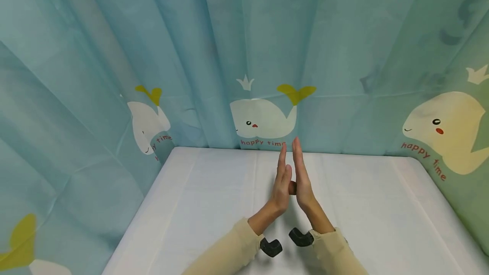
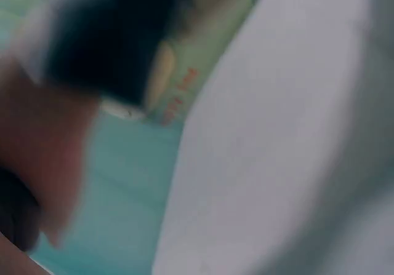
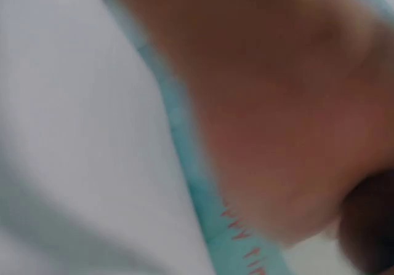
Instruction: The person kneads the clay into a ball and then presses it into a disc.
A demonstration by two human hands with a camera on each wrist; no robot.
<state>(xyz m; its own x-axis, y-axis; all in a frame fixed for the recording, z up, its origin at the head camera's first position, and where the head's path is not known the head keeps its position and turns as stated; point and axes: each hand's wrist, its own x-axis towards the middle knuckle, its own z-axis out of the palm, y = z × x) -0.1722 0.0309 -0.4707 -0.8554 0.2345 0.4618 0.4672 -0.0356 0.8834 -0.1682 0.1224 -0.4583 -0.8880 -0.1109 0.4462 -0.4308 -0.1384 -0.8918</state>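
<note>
A small dark brown rounded lump [image 1: 292,188] sits between the two palms, held from either side. My left hand [image 1: 282,189] presses it from the left, fingers straight and pointing to the far side of the table. From the right my right hand [image 1: 303,181] presses it with its fingers straight too. A narrow gap shows between the fingertips of the two hands. The same brown lump [image 3: 372,226] appears at the lower right edge of the right wrist view, and at the lower left of the blurred left wrist view. Most of it is hidden by the hands.
Under the hands is a white table [image 1: 206,207] with a rounded far corner. Black curved wrist mounts [image 1: 271,248] stick out from both cream sleeves [image 1: 233,251]. A blue-green curtain [image 1: 267,33] printed with whales surrounds the table's far side and both flanks.
</note>
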